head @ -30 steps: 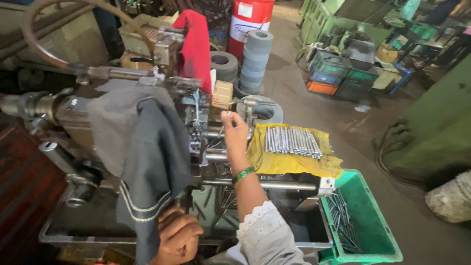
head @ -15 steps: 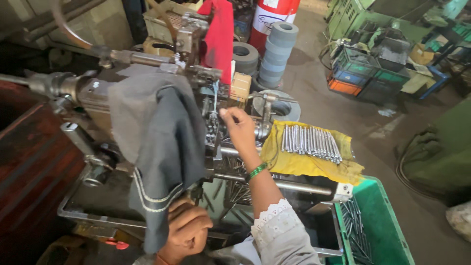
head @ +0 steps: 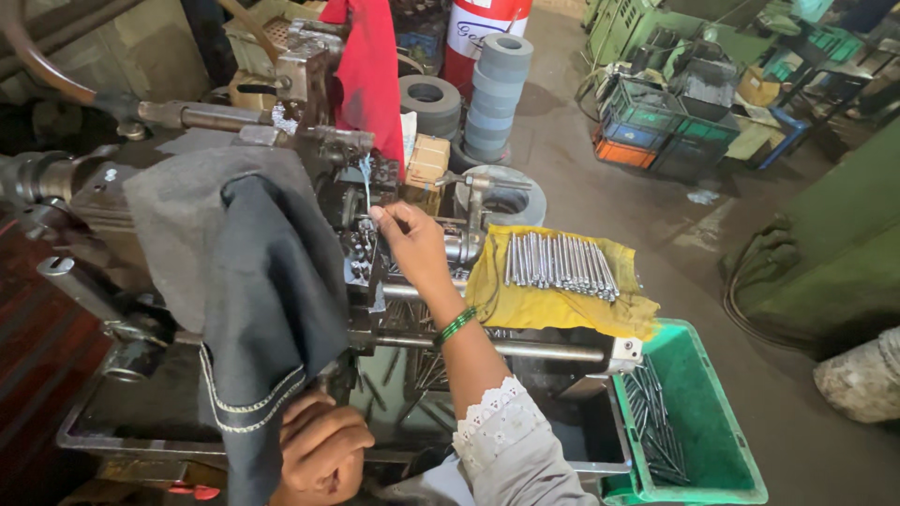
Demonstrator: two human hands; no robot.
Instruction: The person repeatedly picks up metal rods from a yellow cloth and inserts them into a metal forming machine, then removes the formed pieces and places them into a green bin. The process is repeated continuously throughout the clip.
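Note:
My right hand [head: 412,245], with a green bangle at the wrist, reaches into the middle of a grimy metalworking machine [head: 309,150]. Its fingertips are pinched together at the tooling, seemingly on a thin metal rod that is mostly hidden. My left hand [head: 323,450] is low at the machine's front, curled in a fist around a lever under the hem of a dark grey cloth [head: 253,281] that hangs over the machine. A row of shiny metal rods [head: 558,262] lies on a yellow cloth [head: 553,305] just right of my right hand.
A green plastic crate [head: 712,440] holding several dark rods stands at the lower right. A red cloth [head: 366,66] hangs at the back of the machine. Stacked grey rings [head: 497,94], a red cylinder [head: 483,23] and crates [head: 670,122] stand on the floor behind.
The view has shifted a little closer and to the right. My right hand stays pinched at the tooling and my left hand stays closed under the cloth's hem.

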